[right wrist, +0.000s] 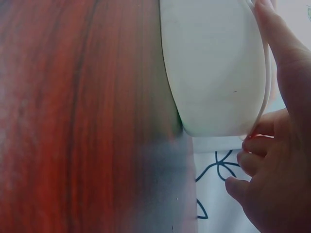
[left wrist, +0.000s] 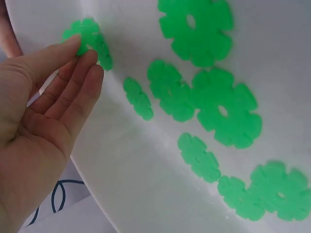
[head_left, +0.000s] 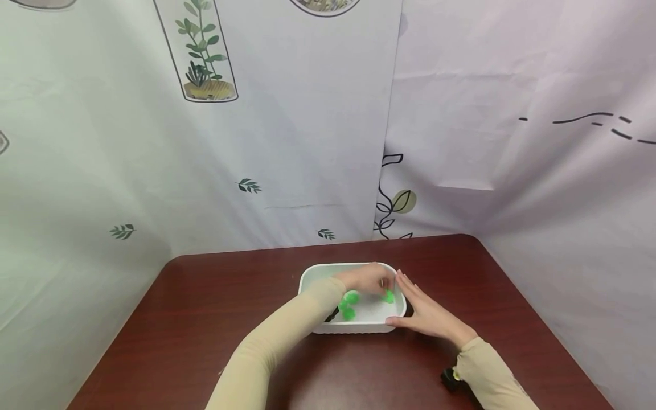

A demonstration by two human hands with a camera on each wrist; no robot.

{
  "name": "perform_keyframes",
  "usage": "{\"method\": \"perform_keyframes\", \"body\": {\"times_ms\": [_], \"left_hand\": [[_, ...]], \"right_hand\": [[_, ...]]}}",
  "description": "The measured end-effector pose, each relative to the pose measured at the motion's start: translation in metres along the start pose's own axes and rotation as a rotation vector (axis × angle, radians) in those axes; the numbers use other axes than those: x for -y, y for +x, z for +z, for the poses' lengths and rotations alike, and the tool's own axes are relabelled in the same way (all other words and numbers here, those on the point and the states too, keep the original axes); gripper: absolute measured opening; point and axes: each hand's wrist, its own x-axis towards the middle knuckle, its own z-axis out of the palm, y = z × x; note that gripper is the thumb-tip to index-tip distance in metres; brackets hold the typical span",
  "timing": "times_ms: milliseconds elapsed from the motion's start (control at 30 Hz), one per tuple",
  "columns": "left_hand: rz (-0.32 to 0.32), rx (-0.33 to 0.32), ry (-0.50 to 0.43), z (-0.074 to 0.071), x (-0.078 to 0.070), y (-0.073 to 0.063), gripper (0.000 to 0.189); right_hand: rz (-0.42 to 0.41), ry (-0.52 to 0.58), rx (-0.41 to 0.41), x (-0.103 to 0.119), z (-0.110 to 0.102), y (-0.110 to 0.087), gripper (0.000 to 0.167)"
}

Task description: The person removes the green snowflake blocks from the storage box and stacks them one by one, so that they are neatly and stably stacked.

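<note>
A white plastic tub (head_left: 353, 328) holds several flat green notched discs (left wrist: 226, 109), each with a small slot in the middle. Reaching into its right end, my left hand (head_left: 371, 277) pinches one green disc (left wrist: 83, 30) between thumb and fingertips. Another green disc (left wrist: 105, 54) stands close behind that one, partly hidden by it. My right hand (head_left: 430, 313) rests against the tub's right end, its fingers extended along the rim and its thumb spread to the near corner. From the right wrist view, the fingertips touch the rim beside the tub's outer wall (right wrist: 214, 73).
The tub stands on a dark red-brown wooden table (head_left: 220, 302). A white printed curtain (head_left: 318, 142) hangs behind and along the sides. A small black object (head_left: 451, 378) shows by the right sleeve, and a black piece (head_left: 333, 314) shows by the left sleeve.
</note>
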Motion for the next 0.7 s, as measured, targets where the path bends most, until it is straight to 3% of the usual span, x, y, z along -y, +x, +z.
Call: {"method": "perform_keyframes", "body": {"times_ms": [367, 700], "left_hand": [[-0.009, -0.137, -0.067, -0.020, 0.002, -0.017, 0.009], [-0.109, -0.321, -0.243, -0.044, 0.019, -0.053, 0.010]], "right_hand": [[0.028, -0.001, 0.018, 0.001, 0.002, 0.002, 0.113], [0.039, -0.005, 0.013, 0.003, 0.001, 0.000, 0.115]]}}
